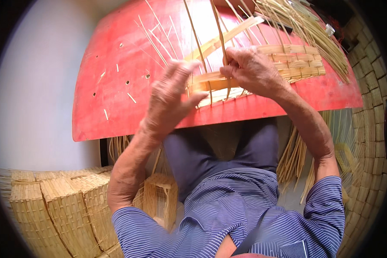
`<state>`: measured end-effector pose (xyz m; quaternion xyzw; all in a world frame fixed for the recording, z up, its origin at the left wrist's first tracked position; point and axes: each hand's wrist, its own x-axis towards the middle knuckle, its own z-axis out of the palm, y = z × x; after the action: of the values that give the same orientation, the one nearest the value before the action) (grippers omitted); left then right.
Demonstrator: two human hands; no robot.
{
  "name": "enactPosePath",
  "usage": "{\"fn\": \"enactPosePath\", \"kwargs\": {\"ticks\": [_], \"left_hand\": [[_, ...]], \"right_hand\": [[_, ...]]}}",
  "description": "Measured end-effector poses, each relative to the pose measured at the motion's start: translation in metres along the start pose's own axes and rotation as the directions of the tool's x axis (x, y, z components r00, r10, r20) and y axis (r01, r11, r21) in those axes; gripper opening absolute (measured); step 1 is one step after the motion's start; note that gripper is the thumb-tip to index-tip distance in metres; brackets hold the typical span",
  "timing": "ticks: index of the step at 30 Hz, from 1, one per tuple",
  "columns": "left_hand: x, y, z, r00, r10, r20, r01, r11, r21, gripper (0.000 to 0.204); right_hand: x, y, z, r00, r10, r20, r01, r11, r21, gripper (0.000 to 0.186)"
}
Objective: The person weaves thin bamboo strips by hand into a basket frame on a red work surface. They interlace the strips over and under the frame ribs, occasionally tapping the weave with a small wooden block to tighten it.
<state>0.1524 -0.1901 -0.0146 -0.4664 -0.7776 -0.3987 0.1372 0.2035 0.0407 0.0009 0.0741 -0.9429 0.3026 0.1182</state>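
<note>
A partly woven bamboo piece (299, 64) lies along the near edge of the red table, with thin strips standing up from it. My right hand (256, 71) rests over its middle, fingers pinched around a dark upright bamboo strip (218, 28). To its left, my left hand (170, 92) is open, thumb and fingers spread around the left end of the weave; its fingertips are slightly blurred. A wide flat bamboo slat (230, 36) slants away behind the hands. Part of the weave is hidden under my right hand.
The red tabletop (112, 92) has small holes and loose bamboo slivers (152, 43). A bundle of long strips (327, 51) lies at the far right. Stacked woven baskets (56, 215) stand at the lower left, and more woven pieces (370, 124) line the right side.
</note>
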Motion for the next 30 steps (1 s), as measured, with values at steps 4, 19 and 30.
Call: {"fn": "enactPosePath", "kwargs": {"ticks": [4,19,30], "left_hand": [[0.010,-0.017,-0.026,0.951,-0.098,0.294,0.078,0.994,0.079,0.062],[0.003,-0.034,-0.010,0.950,0.103,0.296,-0.117,0.993,0.033,0.059],[0.000,-0.032,-0.008,0.967,0.102,0.233,-0.127,0.987,0.095,0.050]], "right_hand": [[-0.004,0.000,0.000,0.999,-0.037,-0.037,0.034,0.996,-0.078,0.023],[-0.007,0.001,0.004,0.997,-0.043,-0.057,0.038,0.996,-0.074,0.023],[-0.005,0.006,0.008,0.996,-0.035,-0.088,0.030,0.998,-0.047,0.020]]}}
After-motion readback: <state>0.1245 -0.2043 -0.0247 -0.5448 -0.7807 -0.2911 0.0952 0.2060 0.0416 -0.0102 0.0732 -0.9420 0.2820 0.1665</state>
